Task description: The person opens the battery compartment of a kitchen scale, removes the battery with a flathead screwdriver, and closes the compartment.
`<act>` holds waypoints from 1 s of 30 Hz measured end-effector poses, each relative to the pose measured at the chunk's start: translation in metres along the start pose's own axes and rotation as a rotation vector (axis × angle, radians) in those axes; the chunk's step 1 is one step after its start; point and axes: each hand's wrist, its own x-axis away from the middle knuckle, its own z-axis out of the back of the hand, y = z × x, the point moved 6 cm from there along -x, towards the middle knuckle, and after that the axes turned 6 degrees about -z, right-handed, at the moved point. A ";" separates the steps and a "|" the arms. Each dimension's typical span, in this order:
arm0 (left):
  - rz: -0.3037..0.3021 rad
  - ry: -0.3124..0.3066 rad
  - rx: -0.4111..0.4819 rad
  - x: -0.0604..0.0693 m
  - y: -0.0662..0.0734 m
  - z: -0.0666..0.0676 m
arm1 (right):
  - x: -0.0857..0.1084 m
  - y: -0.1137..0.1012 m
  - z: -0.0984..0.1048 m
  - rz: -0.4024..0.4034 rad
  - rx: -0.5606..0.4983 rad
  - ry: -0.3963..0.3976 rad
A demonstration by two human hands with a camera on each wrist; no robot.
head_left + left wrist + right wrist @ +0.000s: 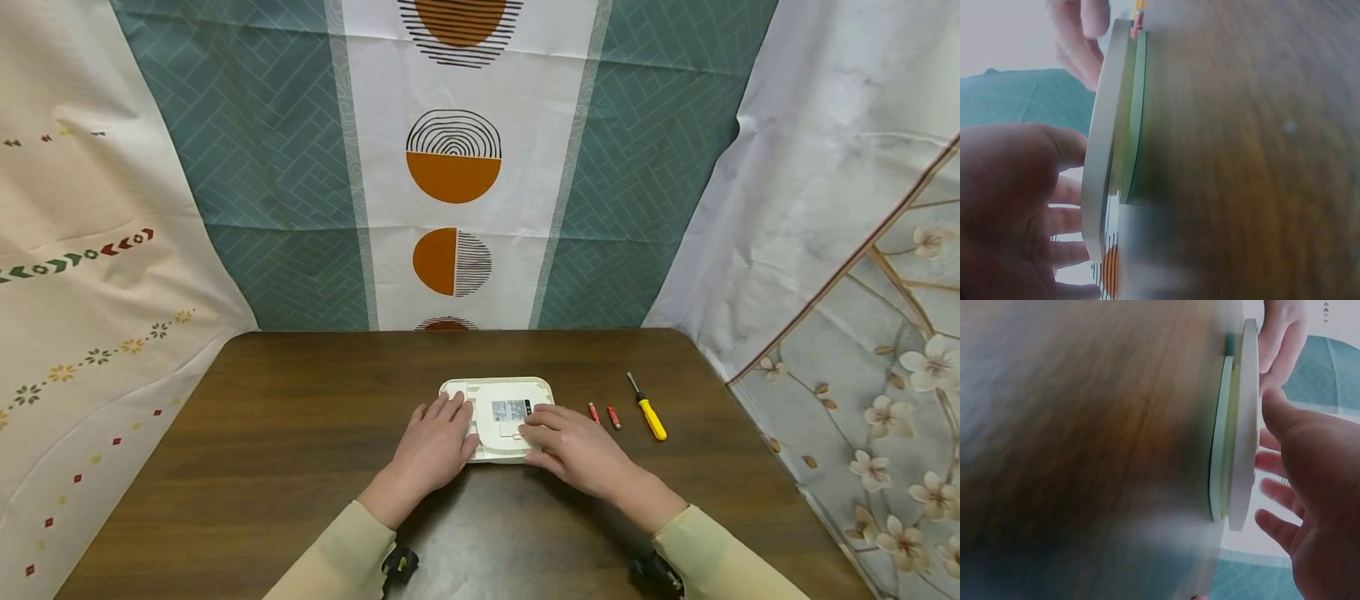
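Observation:
A flat white device (517,390) with rounded corners lies on the table, a printed label (510,409) on its upward face. From the side, the left wrist view shows its pale rim (1099,150) above a thinner greenish plate (1137,119). My left hand (437,442) rests on the left end of the device, fingers extended over a raised strip there. On the right end lies my right hand (573,446), its fingers loosely bent over the face near the label. In the right wrist view, the thumb (1275,412) is close to the rim. Neither hand grips anything.
Two small red batteries (614,417) lie just right of the device. Beyond them is a screwdriver (652,418) with a yellow handle, its tip pointing away. The brown wooden table (300,433) meets patterned cloths (465,275) at the back and sides.

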 end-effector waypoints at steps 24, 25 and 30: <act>0.005 -0.004 -0.002 0.001 0.002 0.000 | 0.024 0.006 -0.012 -0.024 0.080 -0.146; 0.006 -0.005 0.000 0.001 0.002 0.001 | 0.023 0.006 -0.011 -0.022 0.083 -0.145; 0.008 -0.006 0.001 0.000 0.001 0.001 | 0.021 0.006 -0.010 -0.031 0.085 -0.158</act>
